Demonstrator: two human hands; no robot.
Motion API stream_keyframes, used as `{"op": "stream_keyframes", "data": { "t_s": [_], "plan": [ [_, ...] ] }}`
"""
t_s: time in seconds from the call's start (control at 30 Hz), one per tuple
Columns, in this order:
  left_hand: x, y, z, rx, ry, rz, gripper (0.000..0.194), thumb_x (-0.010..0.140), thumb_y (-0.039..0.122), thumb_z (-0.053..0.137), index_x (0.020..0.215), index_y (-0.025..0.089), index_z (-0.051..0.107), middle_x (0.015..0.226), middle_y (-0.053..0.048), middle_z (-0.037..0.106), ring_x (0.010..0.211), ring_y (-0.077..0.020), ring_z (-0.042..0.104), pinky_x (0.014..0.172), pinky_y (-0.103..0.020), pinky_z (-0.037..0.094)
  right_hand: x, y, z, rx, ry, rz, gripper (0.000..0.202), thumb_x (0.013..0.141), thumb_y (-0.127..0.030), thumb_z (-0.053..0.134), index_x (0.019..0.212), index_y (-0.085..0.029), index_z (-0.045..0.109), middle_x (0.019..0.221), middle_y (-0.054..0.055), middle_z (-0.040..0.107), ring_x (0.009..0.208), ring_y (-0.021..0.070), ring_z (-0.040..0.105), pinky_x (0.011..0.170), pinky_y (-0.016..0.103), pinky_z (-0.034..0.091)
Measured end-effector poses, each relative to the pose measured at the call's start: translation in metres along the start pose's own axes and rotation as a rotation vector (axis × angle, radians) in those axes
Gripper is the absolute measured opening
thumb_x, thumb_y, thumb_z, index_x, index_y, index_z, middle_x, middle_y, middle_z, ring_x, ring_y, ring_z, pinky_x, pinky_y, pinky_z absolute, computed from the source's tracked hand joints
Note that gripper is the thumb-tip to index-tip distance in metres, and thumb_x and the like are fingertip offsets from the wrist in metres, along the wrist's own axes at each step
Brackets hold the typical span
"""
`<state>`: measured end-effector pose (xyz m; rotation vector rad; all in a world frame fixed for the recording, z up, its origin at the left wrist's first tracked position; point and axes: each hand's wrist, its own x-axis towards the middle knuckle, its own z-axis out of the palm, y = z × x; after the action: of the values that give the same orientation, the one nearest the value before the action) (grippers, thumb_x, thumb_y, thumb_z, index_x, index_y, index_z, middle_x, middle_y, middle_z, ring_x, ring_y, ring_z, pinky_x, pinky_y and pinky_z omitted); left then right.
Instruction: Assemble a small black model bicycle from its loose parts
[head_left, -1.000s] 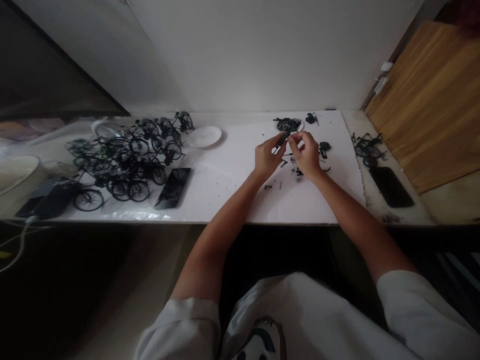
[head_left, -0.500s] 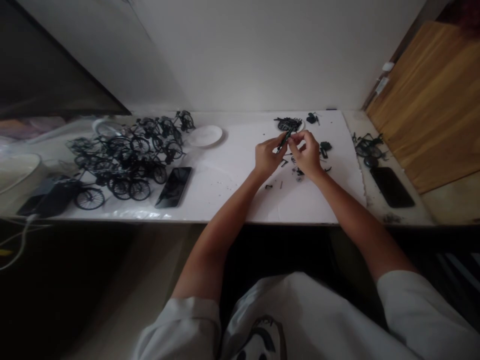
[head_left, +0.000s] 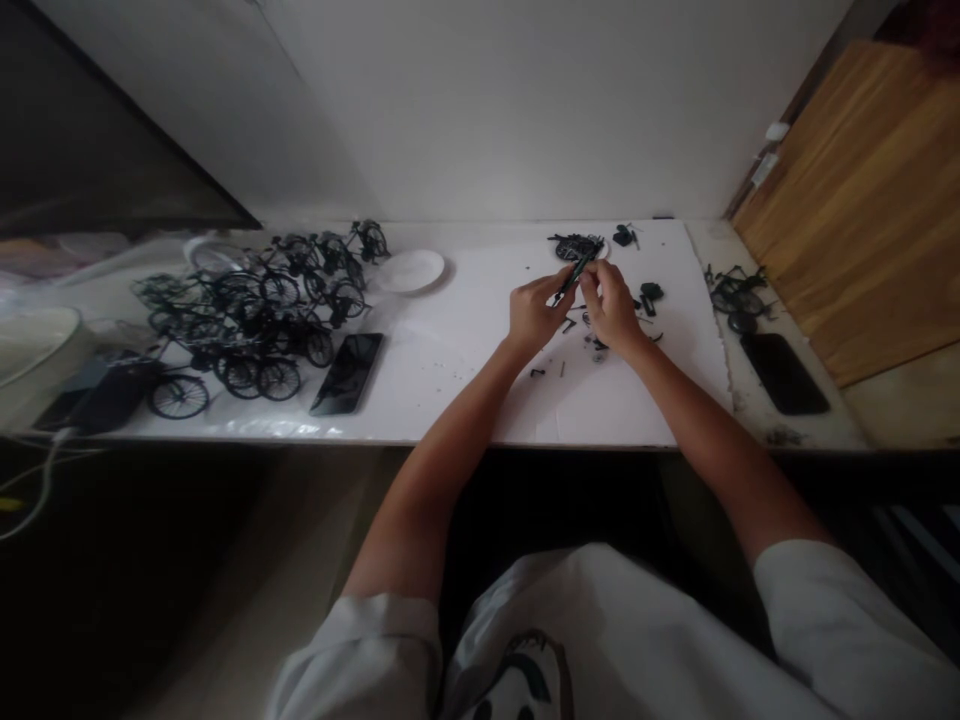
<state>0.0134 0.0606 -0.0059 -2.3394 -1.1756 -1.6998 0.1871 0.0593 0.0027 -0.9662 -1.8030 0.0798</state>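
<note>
A thin dark piece (head_left: pixel 568 281), perhaps part of a model bicycle, is pinched in the closed fingers of my left hand (head_left: pixel 534 308). Touching its far end, the fingers of my right hand (head_left: pixel 611 305) are closed too; whether they grip this piece or a smaller one is hidden. Just beyond both hands lies a pile of black bicycle parts (head_left: pixel 576 246) on a small white dish. Small dark parts (head_left: pixel 651 293) are scattered to the right of my right hand, and a short bent part (head_left: pixel 538 373) rests nearer the table's front edge.
Several black model bicycles (head_left: pixel 255 310) stand crowded on the left. Between them and the white sheet (head_left: pixel 465 300) are a phone (head_left: pixel 349 372) and a white plate (head_left: pixel 411 271). On the right lie another model bicycle (head_left: pixel 739 292) and a dark phone (head_left: pixel 784 373), beside a wooden board (head_left: pixel 862 210).
My right hand's fingers have curled in and shifted slightly along the dark piece. My left hand stays nearly in place, with the piece tilted a little differently.
</note>
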Motion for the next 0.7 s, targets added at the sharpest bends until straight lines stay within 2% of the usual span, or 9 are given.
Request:
{"op": "stream_keyframes", "data": {
  "t_s": [0.17,0.3,0.47,0.6,0.7],
  "plan": [
    [0.0006,-0.0044,-0.0017,0.104,-0.048,0.044,0.037,0.110,0.034,0.058,0.138,0.019,0.077,0.114,-0.012,0.085,0.094,-0.0184,0.081,0.081,-0.029,0.061,0.0016,-0.0040,-0.0074,-0.088,-0.035,-0.037,0.053,0.116,-0.063,0.027,0.113,-0.026,0.065,0.109,0.012,0.067,0.114,0.0307,0.064,0.105,0.053,0.058],
    [0.0011,-0.0035,-0.0031,0.128,-0.069,0.058,0.039,0.110,0.034,0.056,0.140,0.018,0.076,0.110,-0.012,0.085,0.090,-0.0181,0.079,0.079,-0.030,0.060,0.0027,-0.0045,-0.0083,-0.067,-0.042,-0.039,0.052,0.116,-0.063,0.026,0.113,-0.026,0.064,0.110,0.011,0.066,0.115,0.0304,0.064,0.108,0.054,0.056],
    [0.0012,0.0013,-0.0030,0.133,-0.049,0.013,0.041,0.109,0.038,0.056,0.138,0.019,0.077,0.095,-0.009,0.082,0.081,-0.0161,0.074,0.076,-0.029,0.057,0.0025,-0.0041,-0.0045,0.007,-0.005,-0.019,0.049,0.116,-0.064,0.031,0.110,-0.027,0.062,0.104,0.009,0.066,0.103,0.0261,0.065,0.099,0.047,0.059],
    [0.0013,0.0033,-0.0030,0.135,0.015,-0.045,0.041,0.108,0.043,0.059,0.133,0.018,0.080,0.089,-0.008,0.079,0.078,-0.0160,0.071,0.074,-0.028,0.055,0.0020,-0.0074,-0.0047,0.064,0.041,0.027,0.042,0.112,-0.065,0.046,0.113,-0.027,0.063,0.106,0.008,0.070,0.098,0.0241,0.068,0.088,0.042,0.062],
    [0.0015,0.0038,-0.0039,0.138,0.041,-0.047,0.039,0.108,0.043,0.059,0.131,0.019,0.081,0.089,-0.008,0.079,0.077,-0.0154,0.070,0.073,-0.027,0.054,0.0026,-0.0104,-0.0065,0.062,0.062,0.030,0.036,0.109,-0.060,0.056,0.115,-0.026,0.066,0.105,0.009,0.073,0.097,0.0243,0.071,0.083,0.041,0.062]
  ]
}}
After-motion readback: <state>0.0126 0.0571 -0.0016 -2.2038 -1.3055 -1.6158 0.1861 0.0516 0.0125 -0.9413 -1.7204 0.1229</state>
